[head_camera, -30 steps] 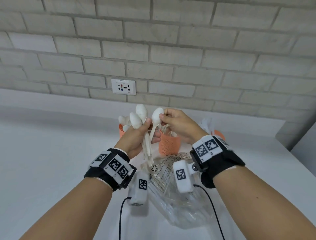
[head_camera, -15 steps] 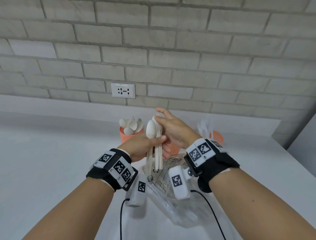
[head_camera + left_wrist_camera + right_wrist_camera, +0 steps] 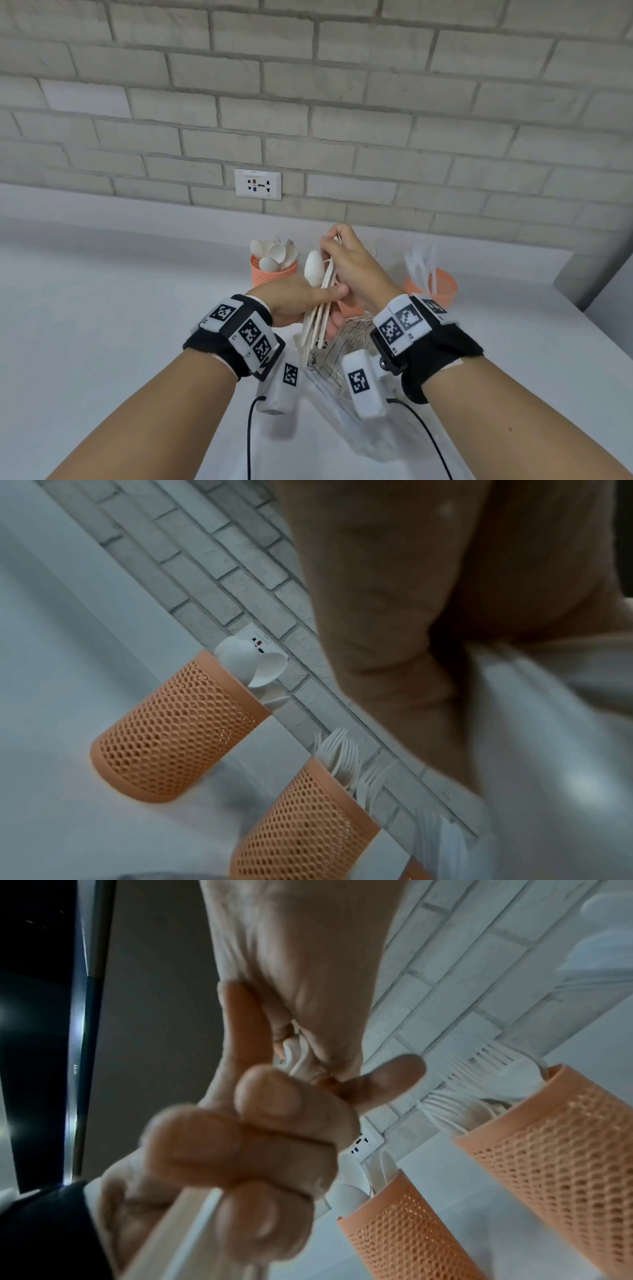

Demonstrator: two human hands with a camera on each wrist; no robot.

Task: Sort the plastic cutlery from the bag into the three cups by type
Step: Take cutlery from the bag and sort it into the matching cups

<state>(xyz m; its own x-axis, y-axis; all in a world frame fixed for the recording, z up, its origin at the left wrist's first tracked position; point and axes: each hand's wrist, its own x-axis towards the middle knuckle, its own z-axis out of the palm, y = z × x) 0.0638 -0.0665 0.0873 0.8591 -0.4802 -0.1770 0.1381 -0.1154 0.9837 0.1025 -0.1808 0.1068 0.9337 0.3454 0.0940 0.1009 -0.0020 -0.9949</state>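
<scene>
In the head view my left hand [image 3: 329, 301] grips a bundle of white plastic spoons [image 3: 317, 318] by the handles, held upright above the clear plastic bag [image 3: 346, 404]. My right hand [image 3: 330, 243] pinches the upper ends of the bundle; one spoon bowl [image 3: 313, 270] shows beside it. The right wrist view shows the left fingers [image 3: 246, 1150] wrapped round the handles [image 3: 171, 1229]. Three orange mesh cups stand behind: the left cup [image 3: 270, 279] holds spoons, the middle cup [image 3: 349, 310] is mostly hidden by my hands, the right cup [image 3: 435, 286] holds white cutlery.
A brick wall with a socket [image 3: 257, 184] runs behind the cups. The white table [image 3: 102, 325] stretches wide to the left; its edge drops off at the right. Black cables [image 3: 250, 438] trail from the wrist cameras near the bag.
The spoons were fanned out in my left hand; now they are gathered into one tight bundle. My right hand has moved onto their upper ends, and both hands have come lower.
</scene>
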